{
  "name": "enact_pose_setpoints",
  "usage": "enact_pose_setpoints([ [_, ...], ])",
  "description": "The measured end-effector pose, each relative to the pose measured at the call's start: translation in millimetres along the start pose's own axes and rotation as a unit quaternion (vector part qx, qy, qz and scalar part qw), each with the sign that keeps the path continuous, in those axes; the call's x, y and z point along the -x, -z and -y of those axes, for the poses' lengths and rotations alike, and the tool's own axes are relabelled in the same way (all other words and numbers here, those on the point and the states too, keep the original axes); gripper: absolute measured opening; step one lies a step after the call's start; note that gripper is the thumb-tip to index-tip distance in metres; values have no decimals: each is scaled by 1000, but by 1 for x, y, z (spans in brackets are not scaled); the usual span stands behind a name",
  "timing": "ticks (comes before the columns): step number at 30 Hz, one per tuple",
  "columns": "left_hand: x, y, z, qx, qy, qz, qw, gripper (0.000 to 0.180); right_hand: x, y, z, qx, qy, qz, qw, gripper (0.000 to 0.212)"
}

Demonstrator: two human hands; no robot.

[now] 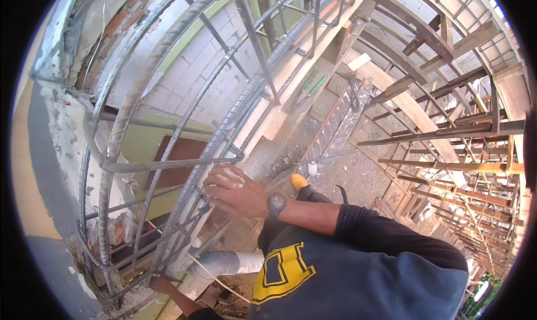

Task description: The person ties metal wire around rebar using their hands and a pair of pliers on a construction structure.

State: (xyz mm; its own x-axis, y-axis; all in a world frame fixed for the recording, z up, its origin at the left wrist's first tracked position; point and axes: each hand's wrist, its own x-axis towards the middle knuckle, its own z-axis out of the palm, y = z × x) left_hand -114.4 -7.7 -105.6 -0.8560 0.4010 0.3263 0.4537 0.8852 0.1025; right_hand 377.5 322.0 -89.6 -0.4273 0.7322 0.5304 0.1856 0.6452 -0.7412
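A rebar cage of long ribbed bars and cross ties runs from the lower left up to the top. My right hand, dusted white on the fingers and with a watch at the wrist, is closed over the bars along the cage's near side. Lower left, my left hand is at the bottom end of the cage, its fingers closed and partly hidden. A short dark rod shows beside it; whether the hand grips this or a bar cannot be made out.
A timber board lies along the cage. Below are a green-handled tool, a ladder-like metal frame and my yellow boot. A grey pipe stands near my left arm. Wooden scaffolding fills the right; a broken wall borders the left.
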Motion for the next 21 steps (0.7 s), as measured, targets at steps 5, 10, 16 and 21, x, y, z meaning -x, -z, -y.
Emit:
enact_pose_setpoints([
  [5,14,21,0,-94,-96,-44,990,50,95,47,-43,8,-79,31,996,21],
  [10,-22,-3,-16,-406,-204,130,881,75,95,143,-203,206,-372,-94,900,31],
  [16,-46,4,-130,-180,-148,66,970,68,52,201,-354,404,-291,239,833,47],
  [21,-49,16,-146,-63,-82,29,994,63,22,218,-358,466,-224,361,776,38],
])
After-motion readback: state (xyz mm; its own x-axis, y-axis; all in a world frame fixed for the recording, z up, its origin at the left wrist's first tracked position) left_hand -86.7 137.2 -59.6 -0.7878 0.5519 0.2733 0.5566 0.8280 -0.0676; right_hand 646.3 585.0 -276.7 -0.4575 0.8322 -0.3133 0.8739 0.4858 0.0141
